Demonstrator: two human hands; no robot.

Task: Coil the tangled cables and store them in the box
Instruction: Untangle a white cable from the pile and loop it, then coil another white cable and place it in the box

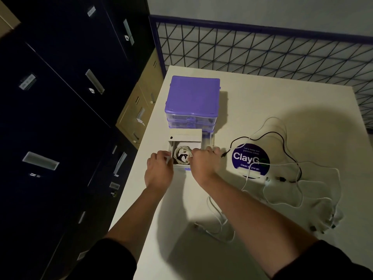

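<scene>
A small white box (pixel 185 136) stands open in front of a purple drawer unit, with a coiled white cable (pixel 182 154) inside it. My left hand (pixel 159 170) grips the box's left edge. My right hand (pixel 203 164) is at the box's right side, fingers curled over the coil. A tangle of white cables (pixel 286 190) and a black cable (pixel 282 142) lies loose on the table to the right. Another white cable (pixel 220 223) lies near my right forearm.
The purple plastic drawer unit (pixel 192 98) stands at the table's back left. A round purple sticker (pixel 250 160) is on the white table (pixel 262 93). Dark filing cabinets (pixel 60 118) stand left of the table, a wire fence (pixel 262 49) behind it.
</scene>
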